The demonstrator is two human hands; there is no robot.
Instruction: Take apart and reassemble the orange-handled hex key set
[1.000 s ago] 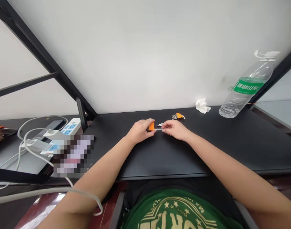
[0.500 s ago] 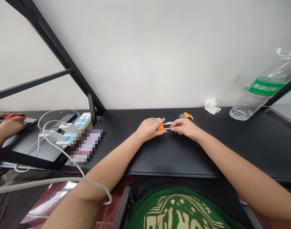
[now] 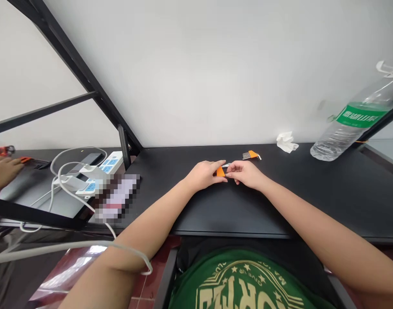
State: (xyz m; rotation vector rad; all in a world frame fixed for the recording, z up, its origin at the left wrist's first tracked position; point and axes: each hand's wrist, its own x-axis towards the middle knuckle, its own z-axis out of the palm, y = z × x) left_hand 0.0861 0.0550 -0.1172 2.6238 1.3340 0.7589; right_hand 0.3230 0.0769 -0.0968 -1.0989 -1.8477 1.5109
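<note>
My left hand (image 3: 202, 176) is closed on a small orange hex key holder (image 3: 220, 172), gripped between thumb and fingers just above the black table. Right beside it, the fingertips of my right hand (image 3: 246, 175) pinch a thin hex key, now almost wholly hidden at the holder's edge. Behind the gap between my hands, several loose silver hex keys (image 3: 226, 165) lie on the table, partly covered by my fingers. Farther back and to the right rests a second orange holder (image 3: 253, 154) with several hex keys in it.
A crumpled tissue (image 3: 287, 142) and a large clear bottle (image 3: 339, 128) stand by the wall at right. At left are a power strip (image 3: 114, 163) with white cables, a blurred-out flat object (image 3: 120, 197) and a black metal frame (image 3: 77, 64). Beyond it is another person's hand (image 3: 4, 171).
My right hand has moved left against the orange holder, and the length of hex key that showed between my hands has nearly vanished. At far left, the other person's hand and orange tool have shifted.
</note>
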